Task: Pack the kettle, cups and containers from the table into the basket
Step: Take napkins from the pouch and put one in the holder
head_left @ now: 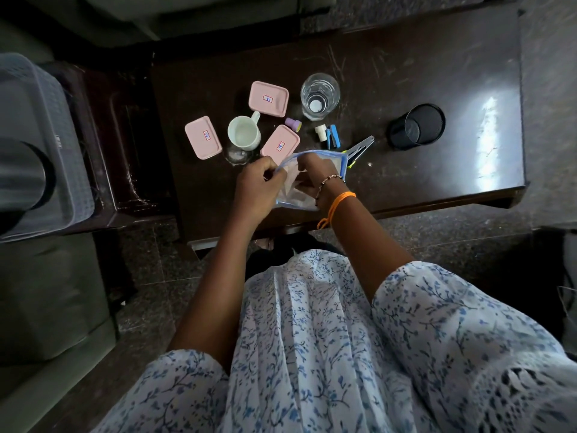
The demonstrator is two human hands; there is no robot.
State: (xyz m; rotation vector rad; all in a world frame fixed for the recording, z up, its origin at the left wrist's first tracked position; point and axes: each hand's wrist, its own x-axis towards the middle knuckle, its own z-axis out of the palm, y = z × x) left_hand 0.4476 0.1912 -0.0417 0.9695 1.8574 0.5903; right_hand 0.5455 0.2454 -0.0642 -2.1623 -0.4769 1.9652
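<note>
A dark brown, scratched wooden table (406, 89) filled the upper centre of the frame over a speckled stone floor (452, 232); a grey woven plastic basket (34, 126) sat on a lower dark stand at the left edge, with a dark rounded object, possibly the kettle, partly visible in it. At centre frame, the left hand (257, 190) pinched one edge of a clear zip pouch with blue trim (315, 164), while the right hand (309, 179) was curled inside its mouth; what its fingers gripped could not be told. Above the hands lay three pink rectangular lidded containers (268, 99), one white ceramic mug (244, 133), one tall clear drinking glass (319, 95) and one smaller clear glass (237, 155), partly hidden. To the right stood one black mesh pen cup (416, 126). Small stationery lay between: a blue stapler (332, 136), a white cap and a purple piece.
</note>
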